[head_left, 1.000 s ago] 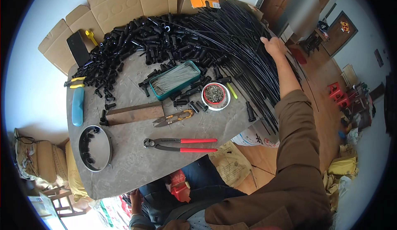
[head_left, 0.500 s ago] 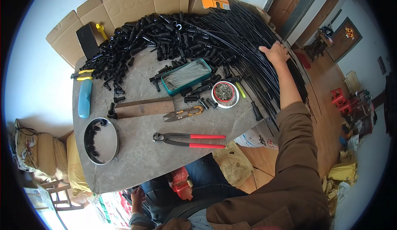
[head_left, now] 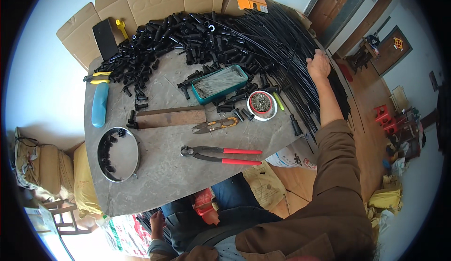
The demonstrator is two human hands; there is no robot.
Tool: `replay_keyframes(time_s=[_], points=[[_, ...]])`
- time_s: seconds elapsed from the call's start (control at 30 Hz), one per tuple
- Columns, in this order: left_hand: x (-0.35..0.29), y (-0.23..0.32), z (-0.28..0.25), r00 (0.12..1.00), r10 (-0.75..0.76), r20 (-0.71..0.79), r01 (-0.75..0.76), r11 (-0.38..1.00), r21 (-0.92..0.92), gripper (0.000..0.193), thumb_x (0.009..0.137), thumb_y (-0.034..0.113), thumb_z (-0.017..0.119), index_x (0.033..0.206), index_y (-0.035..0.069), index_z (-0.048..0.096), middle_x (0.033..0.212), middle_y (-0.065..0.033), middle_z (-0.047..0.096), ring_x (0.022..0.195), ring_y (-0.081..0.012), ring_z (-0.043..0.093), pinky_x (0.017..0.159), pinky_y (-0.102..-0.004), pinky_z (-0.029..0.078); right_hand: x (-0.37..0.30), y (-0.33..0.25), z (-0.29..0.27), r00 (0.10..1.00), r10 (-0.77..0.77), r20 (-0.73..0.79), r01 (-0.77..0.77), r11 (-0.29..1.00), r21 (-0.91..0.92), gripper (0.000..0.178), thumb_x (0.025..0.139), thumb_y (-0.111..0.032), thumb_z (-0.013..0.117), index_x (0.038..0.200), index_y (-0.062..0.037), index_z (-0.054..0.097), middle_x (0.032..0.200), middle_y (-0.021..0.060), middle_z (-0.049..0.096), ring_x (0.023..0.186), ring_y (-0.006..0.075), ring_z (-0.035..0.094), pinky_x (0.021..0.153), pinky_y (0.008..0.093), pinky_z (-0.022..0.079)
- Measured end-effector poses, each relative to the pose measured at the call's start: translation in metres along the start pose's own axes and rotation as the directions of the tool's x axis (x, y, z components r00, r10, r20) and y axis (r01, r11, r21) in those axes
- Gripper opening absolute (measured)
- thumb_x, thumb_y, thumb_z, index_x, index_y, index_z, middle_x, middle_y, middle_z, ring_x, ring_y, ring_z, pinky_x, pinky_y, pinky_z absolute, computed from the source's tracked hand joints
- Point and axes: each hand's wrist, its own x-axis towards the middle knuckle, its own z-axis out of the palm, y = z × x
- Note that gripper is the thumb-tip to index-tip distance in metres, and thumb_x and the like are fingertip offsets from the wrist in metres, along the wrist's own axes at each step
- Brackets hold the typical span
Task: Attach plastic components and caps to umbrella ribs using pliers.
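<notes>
I saw soft, even light across the gray table (head_left: pixel 159 176), white glare at lower left, curved distortion toward the rim, and black corners.

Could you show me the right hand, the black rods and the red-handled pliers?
Right hand (head_left: pixel 319 67): head view, back of the hand.
Black rods (head_left: pixel 292 54): head view, middle of the pile.
Red-handled pliers (head_left: pixel 237 151): head view, upper red handle.

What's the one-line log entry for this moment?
right hand: on long thin black rods, grip unclear | left hand: below grey tabletop's near edge, grip unclear | red-handled pincers: on tabletop
</notes>
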Motion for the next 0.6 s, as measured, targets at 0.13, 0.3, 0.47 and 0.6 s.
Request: replay_keyframes(time_s=[0.13,0.3,0.47,0.6], points=[[-0.006,0.003,-0.002,0.999,0.014,0.053,-0.011,0.999,-0.050,0.025,0.091,0.029,0.057,0.095,0.004,0.062,0.061,0.0002,0.051,0.043,-0.0096,0.043,0.039,-0.0248,0.037,0.004,-0.002,-0.011,0.997,-0.038,-0.072,0.036,0.999,-0.031,0.035,0.082,-0.018,0.065,0.113,-0.0039,0.055,0.109,0.0177,0.063,0.105,0.0355,0.058,0.089,0.0445,0.047],[-0.018,0.007,-0.003,0.999,-0.050,-0.008,0.050,0.998,-0.029,0.026,0.091,0.031,0.056,0.093,0.006,0.062,0.062,0.0000,0.052,0.043,-0.0103,0.045,0.039,-0.0252,0.039,0.020,-0.007,-0.042,0.993,-0.114,0.003,0.115,0.992,-0.043,0.023,0.085,-0.013,0.055,0.105,-0.0018,0.053,0.105,0.0226,0.063,0.101,0.0389,0.061,0.085,0.0474,0.048],[-0.010,-0.001,-0.003,0.999,-0.028,0.025,0.028,1.000,-0.009,0.026,0.091,0.031,0.057,0.091,0.006,0.063,0.061,0.0003,0.052,0.043,-0.0104,0.046,0.039,-0.0252,0.039,0.038,-0.023,-0.069,0.977,-0.172,0.124,0.184,0.979,-0.091,0.026,0.087,-0.008,0.047,0.111,0.0002,0.052,0.111,0.0238,0.061,0.104,0.0399,0.059,0.088,0.0468,0.048],[-0.001,-0.007,-0.001,0.999,0.035,0.033,-0.033,0.999,-0.039,0.026,0.090,0.030,0.059,0.088,0.004,0.063,0.058,0.0009,0.050,0.042,-0.0098,0.044,0.038,-0.0250,0.038,0.048,-0.041,-0.109,0.943,-0.203,0.266,0.241,0.963,-0.121,0.029,0.085,-0.007,0.045,0.107,0.0011,0.062,0.114,0.0250,0.060,0.109,0.0397,0.057,0.090,0.0467,0.047]])
